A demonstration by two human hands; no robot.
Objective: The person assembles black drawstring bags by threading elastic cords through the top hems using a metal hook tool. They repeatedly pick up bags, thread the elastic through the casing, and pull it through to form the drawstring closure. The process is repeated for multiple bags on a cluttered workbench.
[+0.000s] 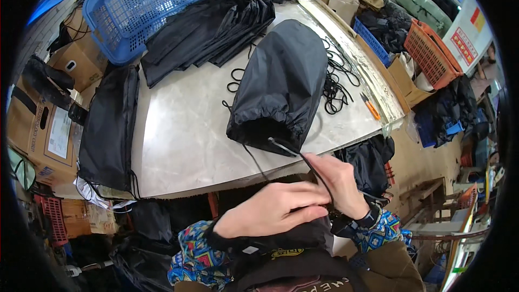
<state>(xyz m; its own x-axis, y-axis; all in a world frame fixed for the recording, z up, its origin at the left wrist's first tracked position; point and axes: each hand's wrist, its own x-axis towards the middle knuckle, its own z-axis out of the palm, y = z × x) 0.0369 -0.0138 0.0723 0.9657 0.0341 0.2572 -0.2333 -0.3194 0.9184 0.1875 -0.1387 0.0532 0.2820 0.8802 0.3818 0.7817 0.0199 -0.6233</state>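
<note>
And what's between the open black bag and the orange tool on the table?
In the head view, loose black cords lie between the bag and tool.

A cluttered workshop for fabric goods: a pale table (pixel 181 146) carries a black drawstring bag (pixel 289 73), loose black cords (pixel 337 97), a heap of folded black fabric (pixel 211 27) and an orange-handled tool (pixel 371 108); around stand a blue plastic basket (pixel 154 13), an orange plastic crate (pixel 430 54) and a cardboard box (pixel 40 159).
</note>
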